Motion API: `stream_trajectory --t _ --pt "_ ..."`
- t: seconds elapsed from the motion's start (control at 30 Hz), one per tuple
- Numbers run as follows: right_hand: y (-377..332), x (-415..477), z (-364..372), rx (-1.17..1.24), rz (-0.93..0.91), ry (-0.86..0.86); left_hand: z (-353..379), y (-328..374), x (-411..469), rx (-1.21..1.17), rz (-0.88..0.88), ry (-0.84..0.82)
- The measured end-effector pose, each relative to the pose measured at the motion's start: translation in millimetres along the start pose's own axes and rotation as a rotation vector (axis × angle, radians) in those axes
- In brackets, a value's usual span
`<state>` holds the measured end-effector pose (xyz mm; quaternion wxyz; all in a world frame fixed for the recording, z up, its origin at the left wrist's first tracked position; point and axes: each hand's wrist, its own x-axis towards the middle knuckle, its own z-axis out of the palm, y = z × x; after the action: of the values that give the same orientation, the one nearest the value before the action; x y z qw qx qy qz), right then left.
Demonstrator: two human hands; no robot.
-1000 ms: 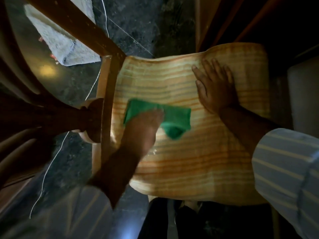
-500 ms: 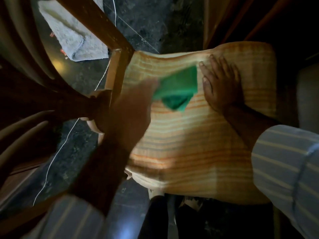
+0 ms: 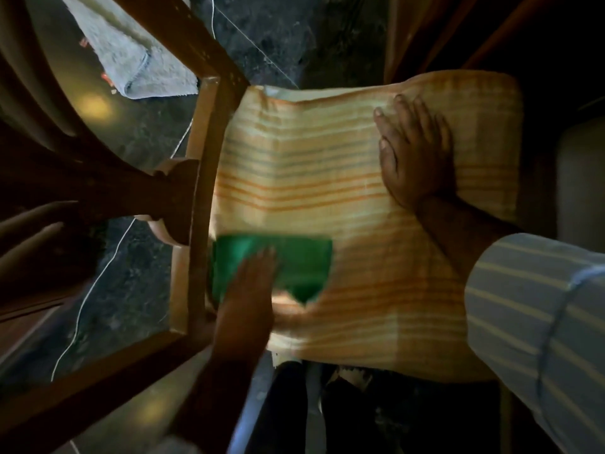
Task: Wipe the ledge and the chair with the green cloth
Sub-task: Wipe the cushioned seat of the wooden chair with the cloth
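Left grip (image 3: 248, 290) flat, pressing green cloth (image 3: 304, 263) at 7 o'clock of cushion (image 3: 294, 178), right grip (image 3: 415, 158) open, pinning 2 o'clock: wipe in overlapping strokes, even pressure.

Pale blue sleeve (image 3: 537, 322) with thin white stripes, forearms bare
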<state>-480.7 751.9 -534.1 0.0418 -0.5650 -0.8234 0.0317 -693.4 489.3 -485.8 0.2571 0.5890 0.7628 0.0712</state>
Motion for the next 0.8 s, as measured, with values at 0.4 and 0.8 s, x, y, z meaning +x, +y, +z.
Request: stream_trajectory --t 0.4,0.8 --pt "1 -1 0 0.004 -0.011 -0.006 -76 64 17 -0.263 -0.099 0.286" --pt "1 0 -1 -0.007 -0.02 -0.021 -1 56 144 0.117 0.175 0.043"
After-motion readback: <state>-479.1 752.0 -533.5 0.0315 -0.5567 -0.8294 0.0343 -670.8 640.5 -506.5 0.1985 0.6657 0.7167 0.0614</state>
